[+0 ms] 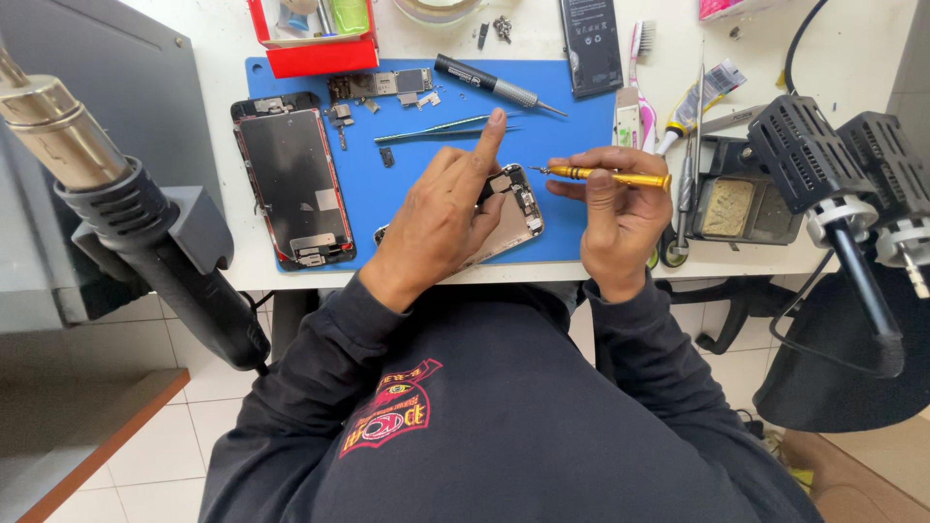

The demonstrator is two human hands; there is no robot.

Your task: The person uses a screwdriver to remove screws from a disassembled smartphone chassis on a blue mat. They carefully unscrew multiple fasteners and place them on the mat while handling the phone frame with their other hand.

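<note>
Blue rubbery matting covers the middle of your white worktop, which ends at a straight front edge above pale floor tiles and a strip of reddish-brown wood. From the head view, the opened phone body lies on the mat's near edge, a thin metal shell with small grey parts showing at its top end. Your left hand rests flat over it, covering most of the shell, with the forefinger stretched straight up and the other fingers loosely spread, gripping nothing. Your right hand is closed around a slim gold-coloured screwdriver, held level, its fine tip pointing left just beside the phone's upper corner.

Left of your hands lies a detached screen panel, dark and glossy with a red-edged frame. Behind it sit a small circuit board, loose metal bits, thin teal tweezers and a black-handled driver. A red plastic tray stands at the mat's far edge, and a flat black battery lies on the bare top.

At the right, a black soldering stand holds a worn yellow sponge, with a toothbrush and a squeezed tube near it. A hot-air gun with a brassy nozzle looms at the left, and two black ribbed tool holders at the right.
</note>
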